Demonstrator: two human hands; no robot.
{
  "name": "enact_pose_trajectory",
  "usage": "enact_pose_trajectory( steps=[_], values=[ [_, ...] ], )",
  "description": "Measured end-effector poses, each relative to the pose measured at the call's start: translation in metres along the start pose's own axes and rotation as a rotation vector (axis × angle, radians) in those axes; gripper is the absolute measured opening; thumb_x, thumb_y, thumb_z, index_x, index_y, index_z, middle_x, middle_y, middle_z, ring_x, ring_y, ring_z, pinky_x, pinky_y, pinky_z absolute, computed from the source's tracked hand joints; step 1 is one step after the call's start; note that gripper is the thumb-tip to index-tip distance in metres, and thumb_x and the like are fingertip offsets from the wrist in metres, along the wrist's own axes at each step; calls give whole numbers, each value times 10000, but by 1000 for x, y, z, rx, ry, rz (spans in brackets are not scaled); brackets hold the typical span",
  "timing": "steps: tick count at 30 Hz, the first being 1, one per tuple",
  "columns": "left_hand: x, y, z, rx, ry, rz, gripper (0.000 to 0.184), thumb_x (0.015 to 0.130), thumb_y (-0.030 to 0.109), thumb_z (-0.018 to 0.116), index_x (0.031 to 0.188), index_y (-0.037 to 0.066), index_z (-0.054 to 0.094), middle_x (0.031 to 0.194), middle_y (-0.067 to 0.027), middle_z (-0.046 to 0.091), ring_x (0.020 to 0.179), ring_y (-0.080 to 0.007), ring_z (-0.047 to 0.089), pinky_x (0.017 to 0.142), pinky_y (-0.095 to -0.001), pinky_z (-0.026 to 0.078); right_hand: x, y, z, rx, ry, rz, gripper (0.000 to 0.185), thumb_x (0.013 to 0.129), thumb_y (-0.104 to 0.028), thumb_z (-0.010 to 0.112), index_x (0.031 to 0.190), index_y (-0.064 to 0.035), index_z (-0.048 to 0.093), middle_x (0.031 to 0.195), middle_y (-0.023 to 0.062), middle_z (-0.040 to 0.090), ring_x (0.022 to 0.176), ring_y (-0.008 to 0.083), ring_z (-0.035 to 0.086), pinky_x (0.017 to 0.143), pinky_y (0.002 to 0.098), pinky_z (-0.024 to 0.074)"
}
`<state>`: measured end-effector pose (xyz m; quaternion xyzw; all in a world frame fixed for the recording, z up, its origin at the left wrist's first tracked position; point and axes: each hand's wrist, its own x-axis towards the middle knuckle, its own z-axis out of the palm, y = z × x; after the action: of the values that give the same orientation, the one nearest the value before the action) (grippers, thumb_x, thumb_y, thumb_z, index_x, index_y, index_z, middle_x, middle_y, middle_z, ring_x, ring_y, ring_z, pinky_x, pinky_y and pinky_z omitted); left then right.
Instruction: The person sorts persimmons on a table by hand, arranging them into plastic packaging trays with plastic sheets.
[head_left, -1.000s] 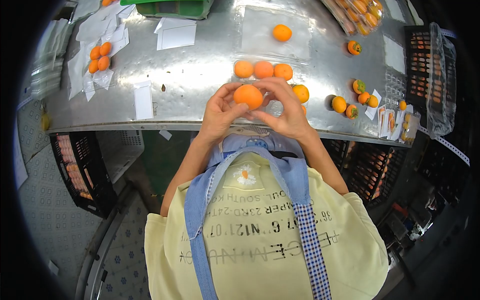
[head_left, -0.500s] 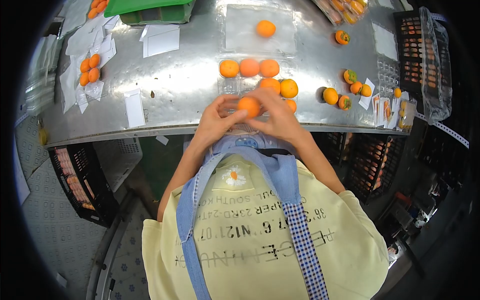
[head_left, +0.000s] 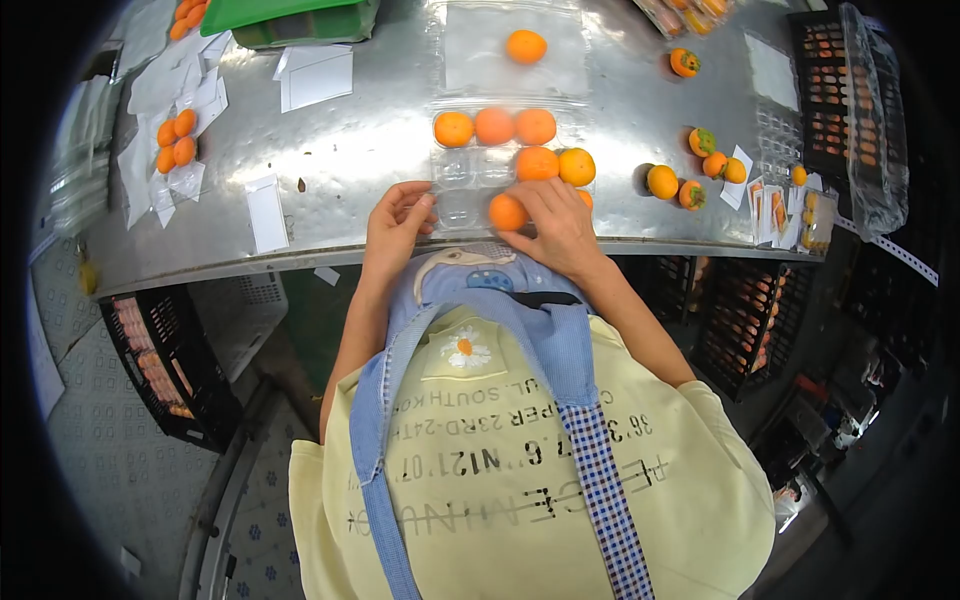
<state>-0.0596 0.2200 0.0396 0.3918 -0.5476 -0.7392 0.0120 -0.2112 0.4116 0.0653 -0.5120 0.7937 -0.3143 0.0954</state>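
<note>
A clear plastic tray (head_left: 459,171) with moulded cups lies at the table's near edge, several orange persimmons (head_left: 536,126) in it. My right hand (head_left: 558,228) is closed on a persimmon (head_left: 508,212) low over the tray's front row. Another persimmon in that row is partly hidden behind the fingers. My left hand (head_left: 396,228) is beside the tray's left edge, holding no fruit, its thumb apart from the fingers. Whether its fingertips touch the tray is unclear. The tray's raised lid (head_left: 470,60) lies flat behind it with one persimmon (head_left: 526,46) on it.
Loose persimmons (head_left: 662,181), some with green tops, lie to the right. White cards (head_left: 267,213) and a group of persimmons (head_left: 184,151) are on the left. A green crate (head_left: 300,25) stands at the back. Black crates (head_left: 165,365) sit below the metal table (head_left: 350,190).
My hands have parted. The left moved off the persimmon to the tray's left side, while the right lowered the fruit toward the front row.
</note>
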Motion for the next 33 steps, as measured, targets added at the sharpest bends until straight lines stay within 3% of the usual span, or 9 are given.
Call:
enact_pose_trajectory(
  steps=[10,15,19,24,27,29,33],
  values=[
    [3,-7,-5,-14,20,16,243,924,130,590,1148,36,589,1002,-73,631,792,-107,597,674,-234,490,3,6,15,-83,-44,-51,471,590,-211,803,1005,-76,627,1007,60,560,919,265,521,781,380,413],
    [9,-17,-2,155,64,77,257,922,152,592,1148,31,586,989,-69,616,735,-105,572,634,-236,480,4,10,17,-98,-67,-30,521,601,-247,806,1056,-81,617,1042,88,561,953,288,525,810,398,415],
    [18,-23,3,202,2,3,298,904,107,594,1189,29,557,944,-72,594,690,-105,567,607,-241,491,4,11,11,24,69,-5,493,653,-265,784,1060,-61,595,1035,88,540,958,280,515,829,394,420],
    [23,-25,10,305,-63,44,334,867,-8,590,1197,18,540,844,-53,551,642,-99,565,541,-224,481,-13,42,-18,-87,355,146,360,738,-162,711,1068,-74,598,1084,101,577,1019,276,525,850,401,413],
    [28,-30,10,339,-58,54,347,857,-29,587,1198,19,542,815,-46,545,617,-95,559,532,-227,478,-33,72,-50,-381,513,357,416,730,-210,719,1101,-79,582,1107,96,569,1059,293,508,914,437,364],
    [29,-29,13,339,-54,70,351,850,-38,587,1195,16,551,791,-35,534,600,-92,552,519,-227,468,-49,88,-64,-524,524,499,538,697,-288,753,1156,-80,566,1173,98,528,1157,282,439,974,467,299],
    [27,-24,16,394,-38,100,347,848,-32,592,1191,12,567,787,-29,527,583,-93,546,511,-226,459,-69,99,-75,-603,348,585,548,691,-271,770,1184,-126,580,1195,81,529,1132,298,461,970,452,319]
  ],
)
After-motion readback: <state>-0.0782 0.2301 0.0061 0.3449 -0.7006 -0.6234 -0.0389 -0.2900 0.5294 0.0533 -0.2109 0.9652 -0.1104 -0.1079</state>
